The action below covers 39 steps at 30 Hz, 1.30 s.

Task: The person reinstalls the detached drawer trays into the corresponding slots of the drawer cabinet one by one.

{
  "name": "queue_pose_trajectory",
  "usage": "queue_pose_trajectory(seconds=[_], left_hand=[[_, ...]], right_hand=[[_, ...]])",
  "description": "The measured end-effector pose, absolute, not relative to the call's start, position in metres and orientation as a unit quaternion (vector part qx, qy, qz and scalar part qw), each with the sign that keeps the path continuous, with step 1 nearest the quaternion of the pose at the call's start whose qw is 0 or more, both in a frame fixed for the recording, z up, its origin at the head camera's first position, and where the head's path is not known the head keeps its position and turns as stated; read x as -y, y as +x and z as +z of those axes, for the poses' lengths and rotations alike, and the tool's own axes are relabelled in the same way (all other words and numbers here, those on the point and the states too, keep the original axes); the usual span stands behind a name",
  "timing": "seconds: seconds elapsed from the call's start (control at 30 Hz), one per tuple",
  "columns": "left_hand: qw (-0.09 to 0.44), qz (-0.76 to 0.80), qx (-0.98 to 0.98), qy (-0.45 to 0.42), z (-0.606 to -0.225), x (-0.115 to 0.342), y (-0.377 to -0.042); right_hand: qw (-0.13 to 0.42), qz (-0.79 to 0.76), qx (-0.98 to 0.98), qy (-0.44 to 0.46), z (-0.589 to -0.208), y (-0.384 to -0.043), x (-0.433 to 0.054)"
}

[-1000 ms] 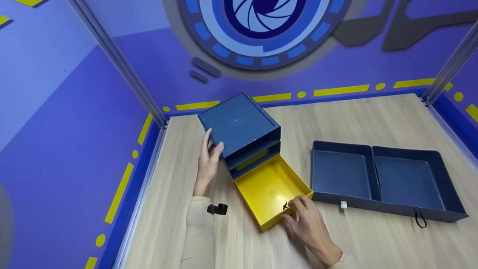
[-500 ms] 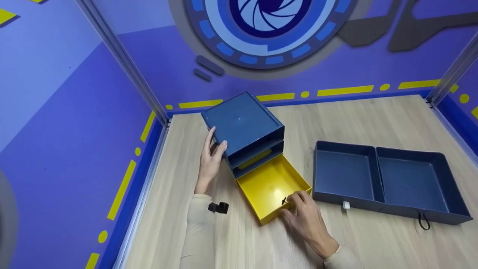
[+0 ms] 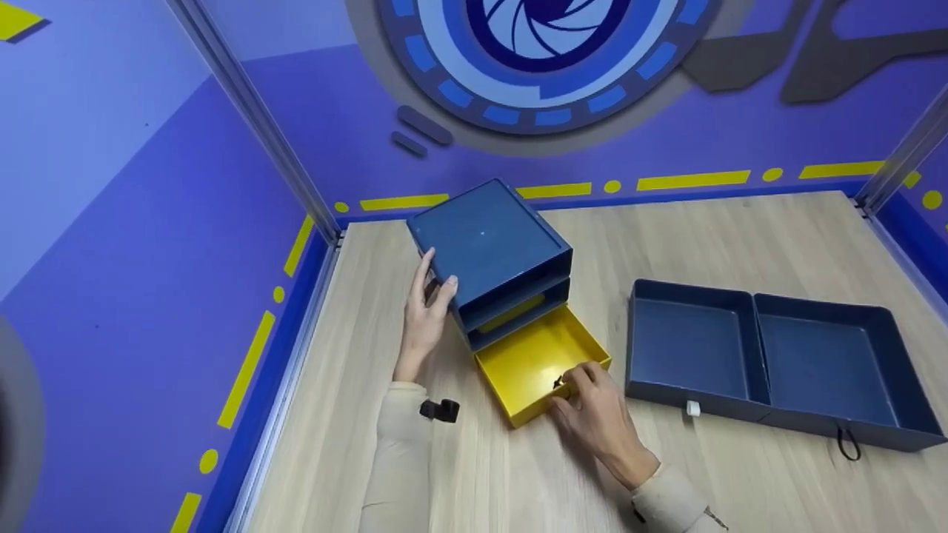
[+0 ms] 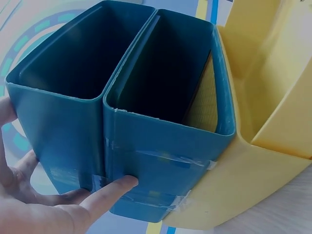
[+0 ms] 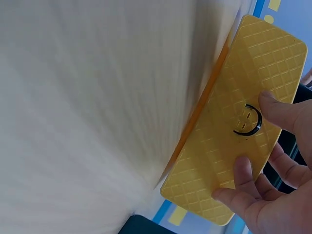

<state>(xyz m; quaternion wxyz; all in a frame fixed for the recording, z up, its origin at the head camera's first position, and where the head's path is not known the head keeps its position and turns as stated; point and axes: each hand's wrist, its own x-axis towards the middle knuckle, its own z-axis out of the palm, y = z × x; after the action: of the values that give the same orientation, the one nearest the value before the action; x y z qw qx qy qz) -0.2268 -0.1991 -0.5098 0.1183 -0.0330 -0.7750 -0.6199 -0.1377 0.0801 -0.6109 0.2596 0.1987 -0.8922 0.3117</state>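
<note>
A stacked drawer cabinet [image 3: 485, 240] stands turned at an angle on the table. Its upper two tiers are dark blue with no drawers in them, and the bottom tier [image 4: 214, 195] is yellow. My left hand [image 3: 426, 322] rests against the blue side, fingers spread and thumb at the top edge; clear tape shows there in the left wrist view. A yellow drawer [image 3: 535, 411] sticks partly out of the bottom tier. My right hand [image 3: 598, 414] grips its front wall, thumb outside and some fingers over the rim. A black pull loop [image 5: 259, 124] sits on the quilted front.
Right of the cabinet, two dark blue drawers lie side by side, open tops up. The left drawer [image 3: 659, 389] has a white pull tab [image 3: 692, 408], the right drawer [image 3: 896, 437] a black loop [image 3: 849, 446]. Printed walls [image 3: 355, 141] enclose the wooden table [image 3: 740, 237].
The yellow drawer has slid further into the cabinet, with my right hand moving along on its front. My left hand has stayed on the cabinet's side. The view has shifted slightly.
</note>
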Motion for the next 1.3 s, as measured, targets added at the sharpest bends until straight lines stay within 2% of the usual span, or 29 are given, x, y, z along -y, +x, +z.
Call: queue_pose_trajectory(seconds=[0.8,1.17,1.3], left_hand=[[0.119,-0.616,0.777,-0.054,-0.514,0.194,-0.225],[0.121,-0.615,0.778,-0.043,-0.509,0.199,-0.225],[0.120,-0.615,0.779,-0.037,-0.511,0.197,-0.225]], right_hand=[[0.236,0.313,0.899,0.195,-0.613,-0.168,-0.064],[0.290,0.284,0.890,0.209,-0.602,-0.158,-0.060],[0.291,0.256,0.896,0.216,-0.602,-0.153,-0.062]])
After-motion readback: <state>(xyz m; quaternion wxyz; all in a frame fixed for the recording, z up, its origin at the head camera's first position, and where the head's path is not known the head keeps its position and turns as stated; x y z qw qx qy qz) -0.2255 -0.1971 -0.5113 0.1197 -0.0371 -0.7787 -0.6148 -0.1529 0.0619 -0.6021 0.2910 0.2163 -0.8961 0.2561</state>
